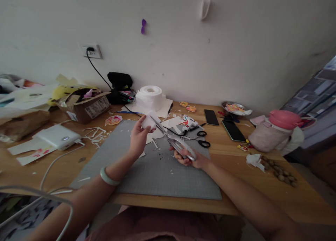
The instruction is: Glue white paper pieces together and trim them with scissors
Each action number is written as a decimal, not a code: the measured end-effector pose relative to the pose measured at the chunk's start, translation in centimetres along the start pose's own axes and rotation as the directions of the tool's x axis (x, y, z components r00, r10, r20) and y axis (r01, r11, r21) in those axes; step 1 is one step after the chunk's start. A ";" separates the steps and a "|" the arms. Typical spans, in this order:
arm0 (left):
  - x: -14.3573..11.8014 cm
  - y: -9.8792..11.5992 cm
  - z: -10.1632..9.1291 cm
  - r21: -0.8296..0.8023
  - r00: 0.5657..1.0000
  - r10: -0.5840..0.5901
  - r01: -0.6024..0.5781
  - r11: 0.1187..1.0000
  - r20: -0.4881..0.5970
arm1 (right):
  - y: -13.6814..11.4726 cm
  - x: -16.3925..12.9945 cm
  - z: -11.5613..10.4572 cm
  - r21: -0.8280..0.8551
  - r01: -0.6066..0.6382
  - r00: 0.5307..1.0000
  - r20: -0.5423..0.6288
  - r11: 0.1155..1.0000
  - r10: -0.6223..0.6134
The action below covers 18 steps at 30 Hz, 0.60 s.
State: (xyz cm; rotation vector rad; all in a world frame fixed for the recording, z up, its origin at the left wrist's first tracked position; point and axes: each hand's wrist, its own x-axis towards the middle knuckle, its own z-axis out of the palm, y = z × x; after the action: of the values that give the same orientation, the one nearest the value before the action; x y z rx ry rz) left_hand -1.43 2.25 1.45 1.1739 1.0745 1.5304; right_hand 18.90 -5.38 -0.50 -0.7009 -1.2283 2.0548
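My left hand [139, 136] pinches a small piece of white paper [148, 121] above the grey cutting mat [147, 178]. Grey-handled scissors [181, 146] are gripped in my right hand [185, 157], with their blades pointing up and left to the paper's right edge. Whether the blades touch the paper I cannot tell. Just beyond my right hand, a black-handled pair of scissors [203, 139] lies on the mat. A white glue gun [189, 123] rests behind it, beside white paper pieces [172, 122]. Small scraps are scattered on the mat.
At the back stands a large white roll [149, 98]. To the left are a cardboard box [88, 106] and a white power bank [60, 136] with a cable. Two phones [211, 117], a metal bowl [233, 109], a pink-lidded container [273, 129] and a string of brown beads [280, 172] lie right.
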 end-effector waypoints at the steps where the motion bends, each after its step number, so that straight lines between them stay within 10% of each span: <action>1: 0.0 0.0 0.0 -0.001 1.000 0.001 -0.001 1.000 -0.003 | 0.0 0.0 0.0 0.002 0.000 1.000 -0.001 1.000 0.000; 18: -0.1 0.2 0.0 -0.008 1.000 -0.007 0.007 1.000 0.003 | -0.1 0.0 0.2 -0.003 -0.002 1.000 -0.013 1.000 0.002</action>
State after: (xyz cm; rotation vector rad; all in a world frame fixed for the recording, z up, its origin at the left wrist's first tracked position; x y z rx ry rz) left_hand -1.41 2.12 1.59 1.1655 1.0688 1.5263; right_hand 18.80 -5.47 -0.32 -0.7162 -1.2246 2.0466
